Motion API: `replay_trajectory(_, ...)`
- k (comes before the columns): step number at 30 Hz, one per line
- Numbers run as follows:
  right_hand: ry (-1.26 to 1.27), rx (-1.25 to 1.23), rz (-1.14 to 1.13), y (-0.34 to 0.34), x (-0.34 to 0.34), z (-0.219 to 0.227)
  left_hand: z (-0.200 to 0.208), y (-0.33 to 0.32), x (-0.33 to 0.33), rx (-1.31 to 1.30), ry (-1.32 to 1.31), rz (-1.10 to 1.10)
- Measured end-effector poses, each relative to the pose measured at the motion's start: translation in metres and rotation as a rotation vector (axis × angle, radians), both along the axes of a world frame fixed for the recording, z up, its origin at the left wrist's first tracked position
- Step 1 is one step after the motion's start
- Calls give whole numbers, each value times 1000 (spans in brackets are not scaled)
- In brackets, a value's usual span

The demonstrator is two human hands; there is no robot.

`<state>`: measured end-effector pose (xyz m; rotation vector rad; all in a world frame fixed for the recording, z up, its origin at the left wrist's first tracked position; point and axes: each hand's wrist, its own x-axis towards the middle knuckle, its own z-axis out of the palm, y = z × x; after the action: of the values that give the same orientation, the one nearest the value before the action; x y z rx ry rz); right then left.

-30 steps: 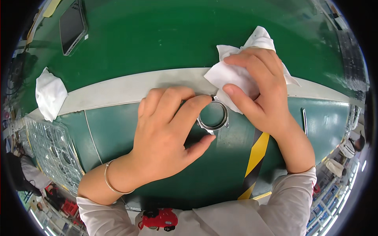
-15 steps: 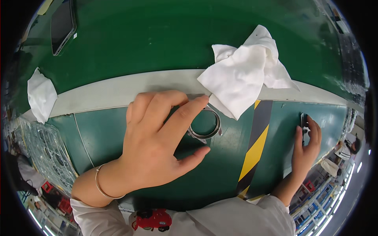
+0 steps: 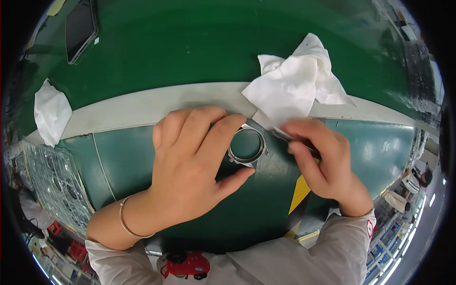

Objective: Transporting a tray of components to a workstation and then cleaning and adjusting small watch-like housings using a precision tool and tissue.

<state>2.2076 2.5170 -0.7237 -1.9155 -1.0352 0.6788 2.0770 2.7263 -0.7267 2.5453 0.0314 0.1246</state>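
A round silver metal watch case [image 3: 248, 162] with small lugs lies at the table's near part, and green surface shows through its open middle. My left hand [image 3: 190, 164] grips it from the left, index finger at its top and thumb at its lower edge. Just right of the case, my right hand [image 3: 330, 159] is closed on a slim metal tool [image 3: 281, 134]. The tool's tip points toward the case but looks apart from it. Motion blurs the fingertips and the tool, so its exact kind is unclear.
A crumpled white cloth [image 3: 289, 85] lies beyond my hands, and another white cloth [image 3: 51, 111] sits far left. A phone [image 3: 80, 33] rests at the upper left. Clear plastic trays [image 3: 57, 185] stand at the left edge. Yellow-black tape [image 3: 299, 194] crosses the near surface.
My right hand has moved left from the table's right side, bringing the slim tool beside the watch case. My left thumb has closed in onto the case's lower edge.
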Motion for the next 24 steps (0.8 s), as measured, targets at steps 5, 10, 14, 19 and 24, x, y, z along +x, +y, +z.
replay_trajectory(5, 297, 102, -29, -12, 10, -16, 4, 4, 0, 51, 7, -5)
replay_trajectory(10, 516, 44, -11, -10, 30, -7, 6, 7, 4, 48, 8, -2)
replay_trajectory(14, 717, 53, -18, -17, 37, -8, 9, 3, 5, 44, -2, -5)
replay_trajectory(19, 934, 115, 58, -22, 55, -1, 19, -3, 12, 19, 21, -9)
replay_trajectory(24, 983, 174, 169, -29, 71, -7, 24, -9, 21, -27, -1, -24)
